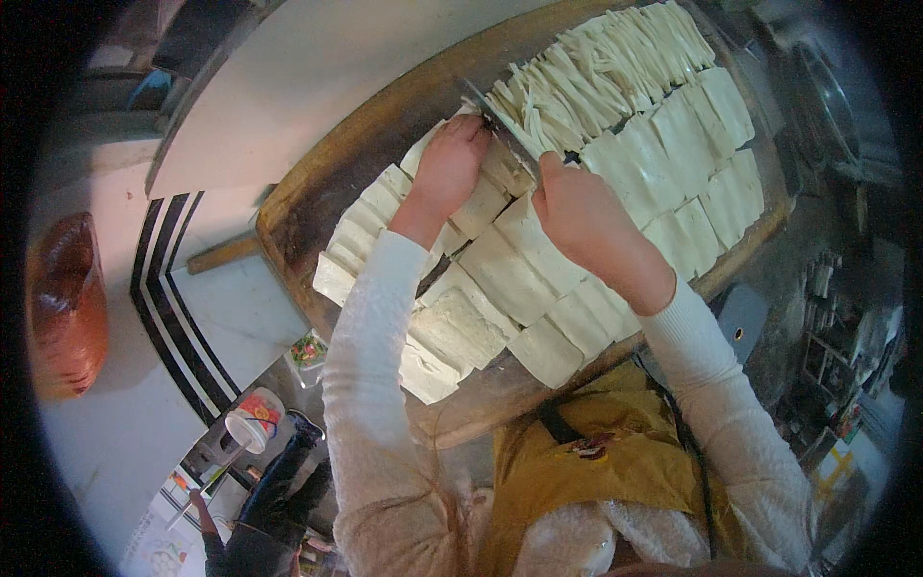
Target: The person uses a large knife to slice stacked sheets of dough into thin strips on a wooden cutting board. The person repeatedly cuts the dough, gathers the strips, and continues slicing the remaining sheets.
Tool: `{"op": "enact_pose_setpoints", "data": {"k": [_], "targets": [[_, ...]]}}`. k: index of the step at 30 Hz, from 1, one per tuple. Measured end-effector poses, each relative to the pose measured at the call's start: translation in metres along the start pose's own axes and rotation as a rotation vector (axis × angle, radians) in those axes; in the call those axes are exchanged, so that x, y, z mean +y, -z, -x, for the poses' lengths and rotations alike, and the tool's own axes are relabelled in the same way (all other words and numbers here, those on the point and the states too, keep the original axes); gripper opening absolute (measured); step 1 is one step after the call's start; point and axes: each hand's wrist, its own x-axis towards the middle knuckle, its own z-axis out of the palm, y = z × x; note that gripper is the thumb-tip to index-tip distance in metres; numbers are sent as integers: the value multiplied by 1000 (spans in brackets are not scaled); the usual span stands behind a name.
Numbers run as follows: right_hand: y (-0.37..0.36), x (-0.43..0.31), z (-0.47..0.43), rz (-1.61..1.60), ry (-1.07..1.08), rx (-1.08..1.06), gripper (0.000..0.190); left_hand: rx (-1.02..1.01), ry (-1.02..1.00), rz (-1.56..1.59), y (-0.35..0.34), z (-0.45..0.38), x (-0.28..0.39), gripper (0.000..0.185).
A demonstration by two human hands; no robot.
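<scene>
My right hand [588, 209] grips a knife [508, 122], its blade slanting up and left between cut strips and uncut slabs. My left hand [454, 159] presses on a stack of pale slabs, perhaps tofu or dough sheets, just left of the blade, fingertips near it. More overlapping slabs [505, 274] lie in rows across a large wooden board [454, 425] with a raised rim. Narrow pale strips [613, 65] are heaped along its upper right part. What lies under my left palm is hidden.
A red-orange bag [68, 310] rests on the white surface at the left. A wooden handle [223, 254] juts from that side. Below it are a white bucket [254, 420] and another person [270, 505] holding a long stick. A grey object [743, 321] sits beyond the board's lower right edge.
</scene>
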Motion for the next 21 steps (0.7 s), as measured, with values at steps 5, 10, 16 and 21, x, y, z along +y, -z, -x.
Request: {"op": "enact_pose_setpoints", "data": {"k": [5,10,16,21], "targets": [[-2,-1,0,-30,28,-10,19,-5,-24,23,2,3,2,24],[-3,-2,1,-27,27,4,20,-56,52,54,4,8,2,26],[-3,-10,-2,11,25,-19,22,-4,-55,-4,2,11,-6,27],[-1,-16,4,-3,-60,-102,20,-42,-30,28,3,15,-9,27]]}}
